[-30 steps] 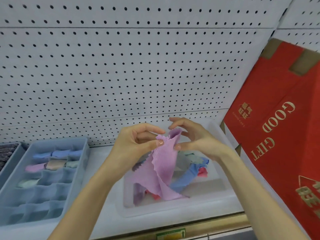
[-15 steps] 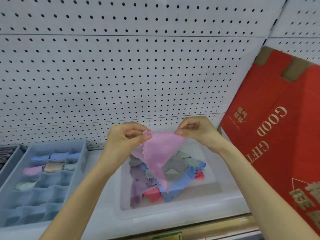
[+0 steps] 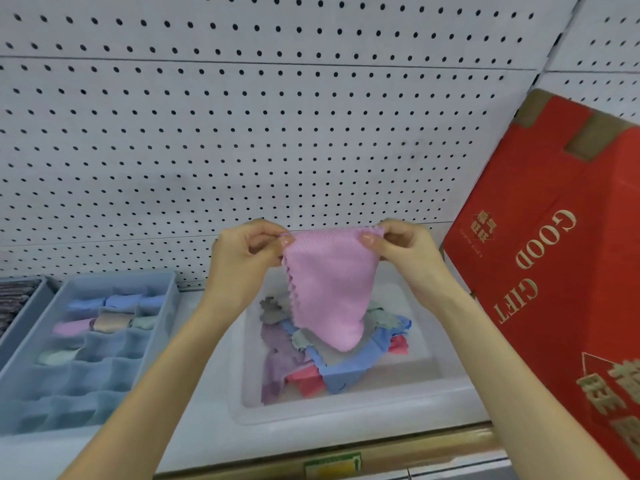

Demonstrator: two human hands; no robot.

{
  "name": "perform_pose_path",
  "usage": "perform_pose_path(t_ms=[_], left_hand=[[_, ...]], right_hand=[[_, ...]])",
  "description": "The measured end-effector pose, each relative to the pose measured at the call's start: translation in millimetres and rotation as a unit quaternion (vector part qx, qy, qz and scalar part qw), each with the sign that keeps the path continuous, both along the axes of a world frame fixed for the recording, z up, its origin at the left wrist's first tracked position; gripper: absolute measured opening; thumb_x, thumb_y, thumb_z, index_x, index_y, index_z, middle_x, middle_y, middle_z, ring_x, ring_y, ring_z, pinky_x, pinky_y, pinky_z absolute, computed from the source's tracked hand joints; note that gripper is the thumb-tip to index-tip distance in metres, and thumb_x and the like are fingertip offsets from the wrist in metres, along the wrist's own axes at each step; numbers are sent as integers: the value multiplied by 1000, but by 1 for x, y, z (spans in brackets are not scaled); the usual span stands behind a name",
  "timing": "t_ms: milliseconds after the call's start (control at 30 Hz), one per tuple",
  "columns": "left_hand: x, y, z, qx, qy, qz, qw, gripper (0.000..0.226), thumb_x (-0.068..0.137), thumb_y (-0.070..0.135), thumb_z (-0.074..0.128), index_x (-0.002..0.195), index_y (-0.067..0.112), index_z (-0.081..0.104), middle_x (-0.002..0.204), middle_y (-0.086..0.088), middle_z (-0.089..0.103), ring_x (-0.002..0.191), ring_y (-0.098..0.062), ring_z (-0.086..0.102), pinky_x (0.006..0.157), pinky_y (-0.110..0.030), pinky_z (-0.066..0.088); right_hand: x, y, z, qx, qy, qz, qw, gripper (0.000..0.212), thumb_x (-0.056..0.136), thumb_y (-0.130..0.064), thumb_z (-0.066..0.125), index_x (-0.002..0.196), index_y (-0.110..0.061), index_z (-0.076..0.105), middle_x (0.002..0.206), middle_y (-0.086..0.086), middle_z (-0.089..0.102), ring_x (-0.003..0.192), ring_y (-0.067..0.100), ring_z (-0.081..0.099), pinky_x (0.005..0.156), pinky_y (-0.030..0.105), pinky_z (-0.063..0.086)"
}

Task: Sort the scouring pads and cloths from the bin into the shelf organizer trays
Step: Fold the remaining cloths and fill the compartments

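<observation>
Pink cloth (image 3: 329, 285) is held up over the clear bin (image 3: 346, 412), stretched along its top edge between both hands. The upper left corner is pinched between the thumb and curled fingers of the left hand (image 3: 242, 258). The upper right corner is pinched the same way by the right hand (image 3: 405, 247). The cloth hangs in a tapering fold. Its lower tip is seen in front of the pile of cloths (image 3: 332, 368) in the bin; contact cannot be told.

The pile is made up of blue, purple, red and grey-green pieces, heaped loosely.

The bin is set on a white shelf (image 3: 201, 441), in front of a pegboard (image 3: 242, 133).

A blue organizer tray (image 3: 168, 306) with small compartments is placed to the left, apart from the bin. Rolled blue cloths are seen in its rear row; pink, beige and pale green ones in the next.

A second tray (image 3: 24, 306) is cut off at the far left; grey material is seen inside.

A red carton (image 3: 554, 289) lettered "GOOD GIFT" is tilted at the right, just beside the bin.
</observation>
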State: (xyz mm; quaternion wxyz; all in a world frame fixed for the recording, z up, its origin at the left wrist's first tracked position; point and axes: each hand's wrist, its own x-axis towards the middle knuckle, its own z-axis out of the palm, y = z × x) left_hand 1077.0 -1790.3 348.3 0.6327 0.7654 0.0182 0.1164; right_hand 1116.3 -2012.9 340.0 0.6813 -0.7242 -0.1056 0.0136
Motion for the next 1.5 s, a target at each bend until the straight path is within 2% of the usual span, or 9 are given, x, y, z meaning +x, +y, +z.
perform_pose_path(t_ms=[133, 500, 700, 867, 967, 1133, 1333, 1433, 1500], left_hand=[[-1, -11, 0, -78, -9, 4, 997, 17, 91, 0, 60, 81, 12, 67, 68, 5, 72, 65, -10, 67, 69, -22, 57], [15, -20, -17, -110, 29, -5, 993, 16, 95, 5, 56, 83, 12, 65, 65, 8, 71, 66, -5, 66, 71, -18, 55], [16, -9, -11, -165, 51, -50, 984, 12, 93, 10, 60, 84, 11, 67, 86, -4, 71, 82, -16, 66, 79, -27, 56], [16, -17, -7, -57, 52, -16, 997, 10, 91, 7, 62, 83, 10, 68, 73, 2, 69, 65, -11, 63, 62, -19, 53], [16, -33, -8, -39, 44, 55, 997, 17, 89, 10, 65, 75, 18, 68, 65, 8, 68, 58, -11, 65, 66, -28, 56], [4, -56, -5, -27, -23, 91, 995, 17, 88, 13, 69, 75, 24, 68, 65, 11, 69, 61, -10, 68, 73, -39, 59], [3, -51, -3, 14, -42, 142, 989, 20, 89, 20, 67, 74, 34, 63, 71, 18, 68, 74, -6, 66, 80, -40, 55], [-6, -45, 9, 62, -156, 143, 975, 24, 97, 16, 53, 82, 33, 48, 64, 15, 57, 61, 0, 54, 65, -23, 49], [-14, -52, 20, 92, -237, 150, 956, 22, 99, 13, 45, 86, 30, 40, 55, 13, 43, 50, -2, 43, 49, -12, 32]], right_hand=[[-3, 2, 15, 32, -39, -46, 998, 14, 79, -2, 72, 69, -11, 67, 65, -10, 68, 65, 4, 62, 66, 16, 49], [0, 4, 16, -5, -48, -93, 995, 15, 74, -3, 78, 66, -12, 68, 66, -2, 67, 67, 11, 61, 64, 18, 50], [-1, -7, 28, -27, -33, -59, 997, 6, 82, -6, 71, 77, -9, 73, 69, -7, 70, 67, 5, 62, 67, 17, 51], [-2, -2, 24, -159, -75, -169, 970, 8, 81, -19, 75, 74, -19, 72, 67, -5, 67, 62, 4, 56, 64, 21, 47], [-15, 17, 16, -204, -119, -252, 938, 14, 83, -21, 73, 70, -20, 67, 62, -14, 63, 59, -2, 55, 59, 9, 41], [-34, 50, 0, -213, -181, -271, 921, 14, 86, -22, 69, 73, -18, 64, 65, -8, 62, 62, 11, 56, 61, 29, 46], [-25, 44, 7, -114, -149, -288, 939, 21, 89, -20, 66, 72, -22, 55, 65, -9, 56, 58, 6, 50, 57, 11, 38], [-31, 33, 18, -125, -222, -281, 925, 20, 96, -24, 56, 81, -30, 43, 72, -16, 52, 66, 3, 49, 64, 13, 38], [-39, 37, 24, -100, -271, -274, 917, 21, 98, -22, 49, 86, -34, 36, 73, -25, 49, 65, -3, 47, 62, 10, 36]])
